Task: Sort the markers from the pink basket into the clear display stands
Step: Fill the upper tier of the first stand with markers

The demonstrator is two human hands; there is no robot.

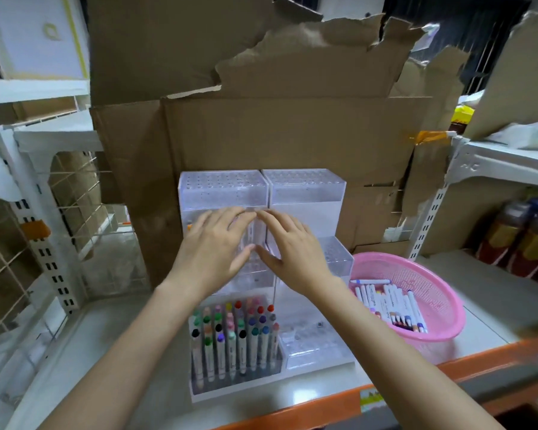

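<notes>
Two clear stepped display stands sit side by side on the shelf, the left stand and the right stand. The left stand's lowest tier holds several upright markers with coloured caps. The right stand's lowest tier holds none. My left hand and my right hand lie with straight fingers over the middle tiers, fingertips nearly meeting where the two stands join. Neither hand holds a marker. The pink basket stands to the right, with several white markers lying in it.
Torn brown cardboard rises right behind the stands. White wire shelving is at the left, and a white shelf upright with bottles at the right. The shelf's orange front edge runs below.
</notes>
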